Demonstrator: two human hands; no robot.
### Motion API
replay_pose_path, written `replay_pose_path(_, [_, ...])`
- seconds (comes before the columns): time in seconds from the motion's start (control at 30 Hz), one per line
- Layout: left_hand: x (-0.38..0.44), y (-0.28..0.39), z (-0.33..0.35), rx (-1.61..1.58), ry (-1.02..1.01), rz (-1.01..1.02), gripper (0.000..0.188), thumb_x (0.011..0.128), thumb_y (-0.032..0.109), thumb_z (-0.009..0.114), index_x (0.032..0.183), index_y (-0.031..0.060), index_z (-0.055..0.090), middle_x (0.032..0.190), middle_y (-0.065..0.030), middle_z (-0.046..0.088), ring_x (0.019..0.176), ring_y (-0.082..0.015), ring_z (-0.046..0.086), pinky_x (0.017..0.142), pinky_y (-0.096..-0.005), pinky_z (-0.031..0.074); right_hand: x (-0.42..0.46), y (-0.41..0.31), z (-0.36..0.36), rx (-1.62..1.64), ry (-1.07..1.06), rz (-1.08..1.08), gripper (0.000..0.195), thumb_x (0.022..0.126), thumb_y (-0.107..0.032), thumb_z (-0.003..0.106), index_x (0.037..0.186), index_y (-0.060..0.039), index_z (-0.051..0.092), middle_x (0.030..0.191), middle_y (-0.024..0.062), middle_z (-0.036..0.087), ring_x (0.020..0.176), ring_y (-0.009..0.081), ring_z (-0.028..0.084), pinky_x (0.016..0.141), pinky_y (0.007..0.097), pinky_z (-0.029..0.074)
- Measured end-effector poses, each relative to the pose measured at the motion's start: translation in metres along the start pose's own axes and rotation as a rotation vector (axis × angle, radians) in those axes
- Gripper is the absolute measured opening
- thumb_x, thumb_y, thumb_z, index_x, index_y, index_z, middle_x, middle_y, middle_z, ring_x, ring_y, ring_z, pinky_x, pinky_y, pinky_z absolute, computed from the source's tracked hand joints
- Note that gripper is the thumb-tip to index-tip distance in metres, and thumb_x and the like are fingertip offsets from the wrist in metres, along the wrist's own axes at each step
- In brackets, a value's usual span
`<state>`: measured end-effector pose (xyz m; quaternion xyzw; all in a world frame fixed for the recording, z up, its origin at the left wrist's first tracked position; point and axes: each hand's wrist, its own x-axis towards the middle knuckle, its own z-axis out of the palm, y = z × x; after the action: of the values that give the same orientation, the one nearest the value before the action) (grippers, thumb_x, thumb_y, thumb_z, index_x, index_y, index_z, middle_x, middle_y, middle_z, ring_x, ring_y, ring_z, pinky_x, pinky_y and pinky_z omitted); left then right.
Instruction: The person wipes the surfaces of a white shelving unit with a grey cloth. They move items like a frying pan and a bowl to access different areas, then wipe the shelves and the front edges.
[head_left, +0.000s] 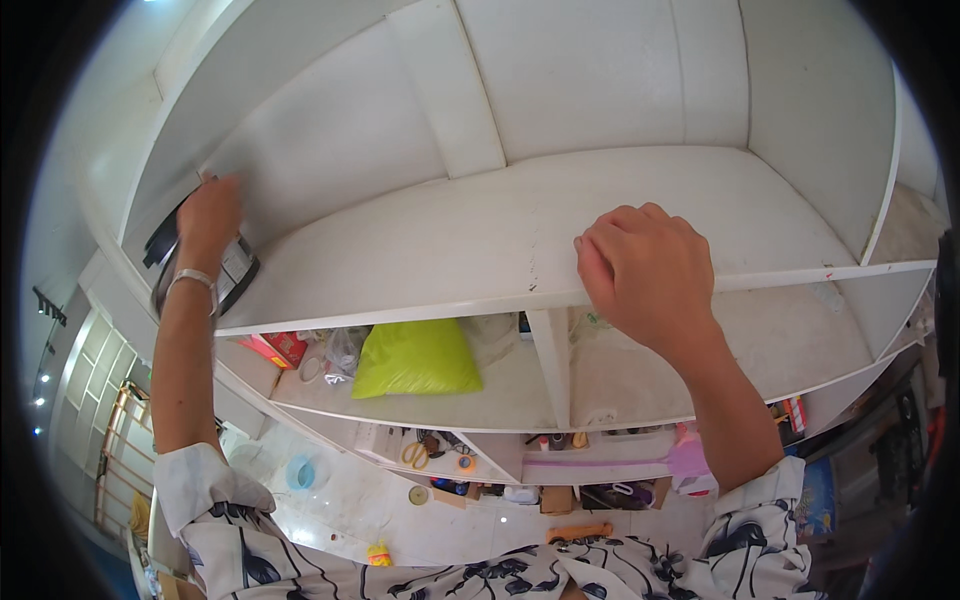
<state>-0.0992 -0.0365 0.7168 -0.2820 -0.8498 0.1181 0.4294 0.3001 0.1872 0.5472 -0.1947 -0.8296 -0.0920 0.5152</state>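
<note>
At the left end of the upper white shelf, a silver appliance with black trim and a label stands against the side panel. My left hand, blurred, is over its upper part and hides much of it. The fingers are curled on the far side, so their grip is hidden. A light band circles that wrist. My right hand is curled into a fist above the front edge of the same shelf, right of its middle. Nothing shows in the fist, though its underside is out of sight.
One level down, a lime-green bag lies beside a clear plastic bag and a red box. Lower shelves hold yellow-handled scissors, an orange tape roll and a pink object. A blue bin stands on the floor.
</note>
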Motion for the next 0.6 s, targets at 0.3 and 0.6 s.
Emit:
replay_pose_path(0.3, [0.010, 0.229, 0.013, -0.409, -0.129, 0.763, 0.041, 0.100, 0.022, 0.044, 0.138, 0.0347, 0.053, 0.128, -0.0148, 0.054, 0.096, -0.0357, 0.064, 0.085, -0.0444, 0.054, -0.001, 0.013, 0.001, 0.066, 0.044, -0.046, 0.016, 0.077, -0.015, 0.070, 0.064, -0.0092, 0.063, 0.072, 0.0006, 0.066, 0.061, 0.0201, 0.058, 0.050, 0.0344, 0.042])
replay_pose_path(0.6, [0.056, 0.181, 0.082, -0.585, -0.160, 0.825, 0.036, 0.102, 0.024, 0.047, 0.134, 0.0338, 0.057, 0.134, -0.0098, 0.052, 0.101, -0.0338, 0.063, 0.092, -0.0417, 0.052, 0.001, 0.004, 0.002, 0.075, 0.101, -0.058, 0.011, 0.073, -0.011, 0.071, 0.066, -0.0104, 0.062, 0.070, -0.0005, 0.064, 0.059, 0.0188, 0.056, 0.049, 0.0336, 0.041])
